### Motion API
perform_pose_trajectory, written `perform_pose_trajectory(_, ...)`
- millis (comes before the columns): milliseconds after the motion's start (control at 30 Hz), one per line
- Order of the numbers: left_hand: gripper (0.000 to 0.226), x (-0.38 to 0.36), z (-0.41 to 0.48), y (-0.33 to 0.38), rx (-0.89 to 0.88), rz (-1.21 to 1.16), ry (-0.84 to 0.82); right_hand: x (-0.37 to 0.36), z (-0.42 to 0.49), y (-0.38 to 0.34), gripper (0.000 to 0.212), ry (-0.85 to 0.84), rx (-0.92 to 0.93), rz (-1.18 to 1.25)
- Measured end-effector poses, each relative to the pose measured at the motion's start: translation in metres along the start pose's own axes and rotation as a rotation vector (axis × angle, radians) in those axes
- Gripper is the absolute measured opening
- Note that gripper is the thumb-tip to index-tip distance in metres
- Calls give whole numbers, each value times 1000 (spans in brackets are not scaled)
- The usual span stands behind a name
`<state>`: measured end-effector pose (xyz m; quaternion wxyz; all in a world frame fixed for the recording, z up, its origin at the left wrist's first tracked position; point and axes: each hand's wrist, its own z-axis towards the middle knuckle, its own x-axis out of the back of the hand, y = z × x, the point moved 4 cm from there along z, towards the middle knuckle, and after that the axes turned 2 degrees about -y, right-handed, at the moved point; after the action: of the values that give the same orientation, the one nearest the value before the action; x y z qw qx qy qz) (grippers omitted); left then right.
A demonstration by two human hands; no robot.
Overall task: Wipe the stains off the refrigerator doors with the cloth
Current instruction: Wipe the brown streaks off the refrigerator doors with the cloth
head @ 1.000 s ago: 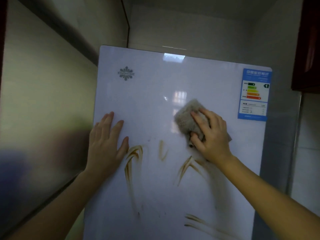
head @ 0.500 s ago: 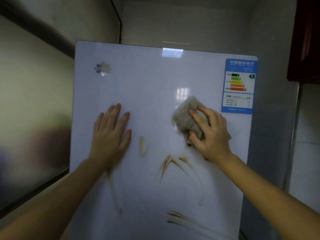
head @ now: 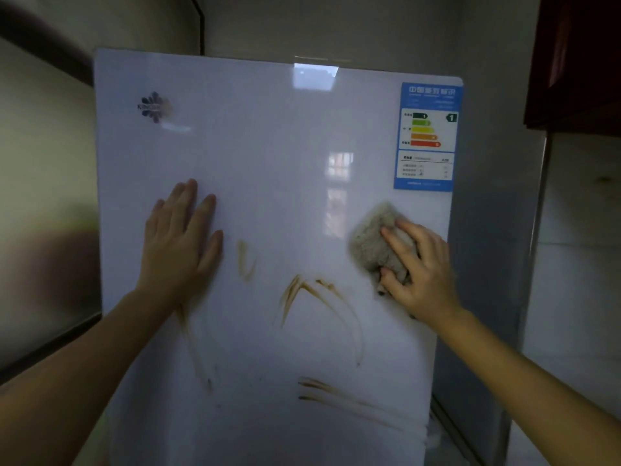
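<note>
**Upper refrigerator door [head: 268, 163] during wiping, seen from in front.** The left hand [head: 181, 240] lies flat on the left half of the panel, fingers straight and together, bracing and holding nothing. The right hand [head: 420, 274] presses the grey cloth [head: 369, 243] against the door; its fingers spread over the bunched fabric and its thumb tucks in at the lower edge.

Compared with a second ago, the cloth has travelled sideways from the middle of the door to its right margin. It now sits just below the blue energy label [head: 426, 136]. The left hand keeps its flat brace.

The stroke has passed above the brown marks, not through them. All remain:
- a short smear [head: 243, 260] just right of the left hand;
- a forked streak [head: 302, 290] at centre, its long tail curving downward;
- a long run [head: 191, 338] emerging from under the left wrist;
- a pair of streaks [head: 336, 395] low on the panel.

The band level with the cloth looks clean and glossy. By this reading the wiping is at an early stage, and the next passes would need to drop lower and sweep back left across the forked streak. A logo [head: 153, 106] marks the upper left corner.
</note>
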<state>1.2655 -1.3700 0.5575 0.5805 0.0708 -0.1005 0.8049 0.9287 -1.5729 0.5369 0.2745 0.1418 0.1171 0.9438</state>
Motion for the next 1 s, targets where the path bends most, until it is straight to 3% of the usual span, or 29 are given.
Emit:
perform_pose_trajectory(100,62,-6,-1,-4,19,-11,-12,2,-19,4,62,-93,181,-54)
perform_pose_trajectory(267,63,-10,-2,-7,17,-7,-10,15,1,27,67,63,-126,-15)
perform_pose_trajectory(400,62,-10,-2,-6,49,-31,-19,10,8,16,69,122,-238,28)
perform_pose_trajectory(467,62,-9,-2,-4,62,-49,-11,3,-2,5,69,51,-152,24)
perform_pose_trajectory(600,62,-9,-3,0,86,-56,-10,-1,-26,-3,67,-153,257,-67)
perform_pose_trajectory(667,63,-10,-3,-1,91,-58,-28,4,-17,10,69,-160,236,-81)
perform_pose_trajectory(867,64,-13,-4,-1,95,-61,-17,13,23,24,70,51,-147,16)
perform_pose_trajectory(933,64,-14,-4,-1,100,-63,-13,2,14,8,71,0,-69,-1)
perform_pose_trajectory(1000,64,-15,-4,-1,98,-57,-9,-11,-7,-14,73,-111,183,-32)
